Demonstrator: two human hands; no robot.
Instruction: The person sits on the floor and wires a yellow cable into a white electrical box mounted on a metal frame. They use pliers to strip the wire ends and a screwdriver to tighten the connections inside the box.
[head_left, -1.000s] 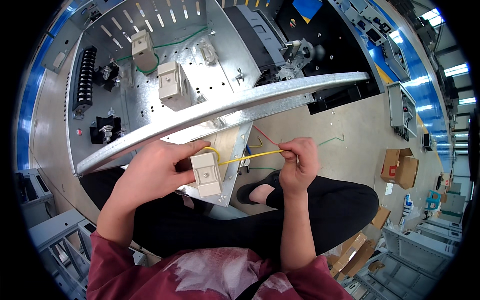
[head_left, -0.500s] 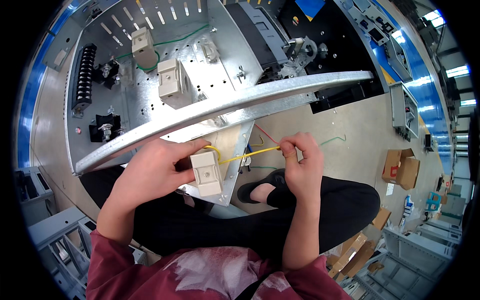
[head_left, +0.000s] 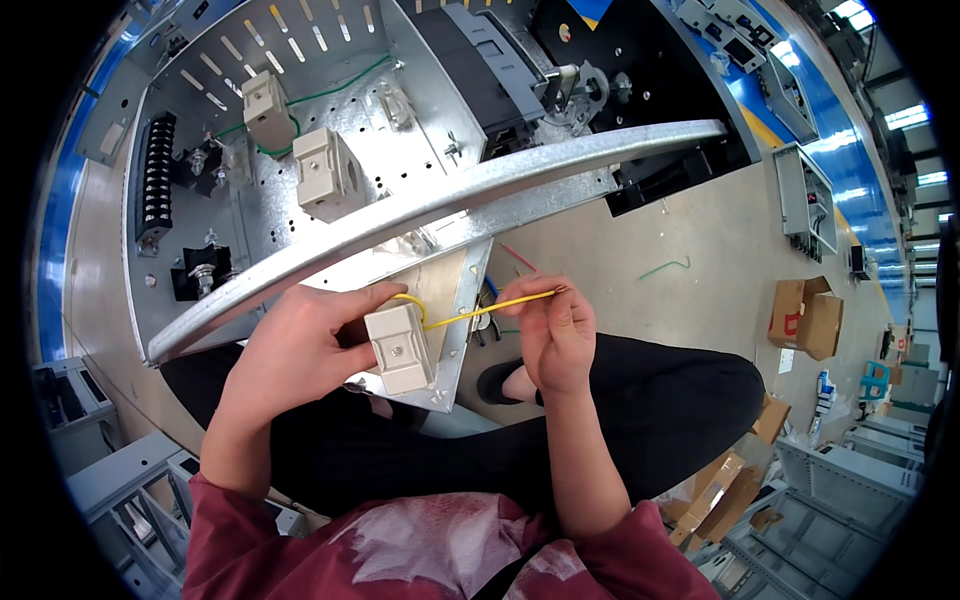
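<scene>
Two hands work just below the curved metal rail [head_left: 470, 195]. My left hand [head_left: 300, 350] is closed around a beige terminal block [head_left: 400, 347], holding it against the grey mounting plate [head_left: 440, 300]. My right hand [head_left: 558, 335] pinches the free end of a yellow wire [head_left: 485, 309] that runs straight from the block's top to my fingertips.

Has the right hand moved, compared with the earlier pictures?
Yes, slightly. The right hand, pinching the yellow wire, has shifted a little to the left, closer to the beige box and the metal plate's corner.
</scene>
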